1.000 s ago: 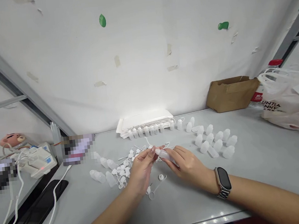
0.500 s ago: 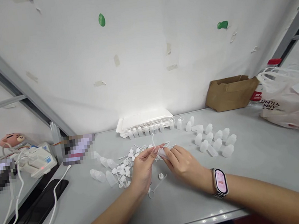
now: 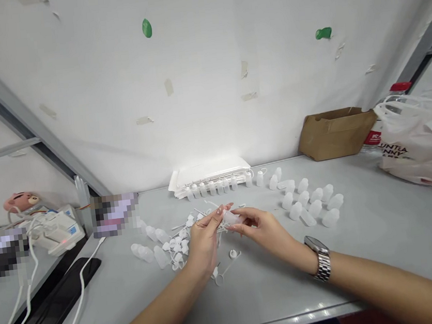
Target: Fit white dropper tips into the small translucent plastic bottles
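A small translucent plastic bottle (image 3: 232,218) is held above the table between my two hands. My left hand (image 3: 204,236) pinches its top end, where a white cap piece is partly hidden by the fingers. My right hand (image 3: 260,225) grips the bottle body between thumb and fingers. Below and left lies a pile of white caps (image 3: 177,247) with thin straps. A loose white cap (image 3: 233,254) and a ring strap (image 3: 219,280) lie just in front of my hands. Several uncapped bottles (image 3: 315,208) stand or lie to the right.
Capped bottles (image 3: 211,187) stand in a row before a white stack (image 3: 213,171) at the wall. More bottles (image 3: 161,256) lie left. A cardboard box (image 3: 335,135) and plastic bag (image 3: 414,155) stand back right. Cables (image 3: 82,286) and a black phone-like slab (image 3: 57,315) lie left.
My right hand has rolled over and its fingers have loosened around the bottle, showing more of it; the wristwatch face has turned. My left hand still pinches the top end.
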Available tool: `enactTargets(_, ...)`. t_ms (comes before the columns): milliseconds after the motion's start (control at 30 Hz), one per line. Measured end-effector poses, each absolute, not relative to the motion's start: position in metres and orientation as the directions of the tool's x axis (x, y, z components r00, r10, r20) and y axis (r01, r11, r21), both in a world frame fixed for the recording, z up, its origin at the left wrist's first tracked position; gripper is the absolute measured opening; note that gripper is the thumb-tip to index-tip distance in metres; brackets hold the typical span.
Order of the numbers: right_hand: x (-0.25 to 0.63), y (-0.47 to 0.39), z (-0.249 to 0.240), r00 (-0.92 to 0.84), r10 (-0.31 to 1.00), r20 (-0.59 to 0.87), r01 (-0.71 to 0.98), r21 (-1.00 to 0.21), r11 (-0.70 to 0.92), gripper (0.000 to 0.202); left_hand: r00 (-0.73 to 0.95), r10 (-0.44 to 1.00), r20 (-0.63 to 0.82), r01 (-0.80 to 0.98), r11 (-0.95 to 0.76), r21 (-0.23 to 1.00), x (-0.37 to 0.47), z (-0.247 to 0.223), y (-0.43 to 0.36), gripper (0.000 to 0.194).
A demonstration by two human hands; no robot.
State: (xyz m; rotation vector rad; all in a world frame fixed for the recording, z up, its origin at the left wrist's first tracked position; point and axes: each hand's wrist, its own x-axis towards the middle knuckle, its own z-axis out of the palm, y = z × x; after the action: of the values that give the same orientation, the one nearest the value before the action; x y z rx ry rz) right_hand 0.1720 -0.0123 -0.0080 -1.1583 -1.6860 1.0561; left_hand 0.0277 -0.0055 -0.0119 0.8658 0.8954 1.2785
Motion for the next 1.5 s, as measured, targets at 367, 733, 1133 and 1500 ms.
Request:
enactTargets(367,0.174,-0.016,-0.001,-0.432,0.898,0.08,-0.054,-0.997,0.062,0.035,0.253,0.967,0.034,-0.344,0.057,0.937,0.028,-0.005,-0.009,0.03)
enactTargets(733,0.174,-0.01,-0.004,-0.422,0.904,-0.072,-0.186,-0.969,-0.164,0.029,0.129,0.992,-0.009,-0.246,0.04,0.968,0.028,-0.007,-0.005,0.026)
enactTargets(1133,0.17,-0.018,-0.002,-0.35,0.935,0.063,0.011,-0.997,0.071,0.03,0.165,0.986,-0.024,-0.373,0.085,0.924,0.023,-0.005,-0.004,0.018)
enactTargets(1500,0.172,-0.02,-0.001,-0.381,0.918,0.114,0.004,-0.992,0.126,0.036,0.186,0.982,0.041,-0.341,0.025,0.94,0.03,-0.01,-0.013,0.023)
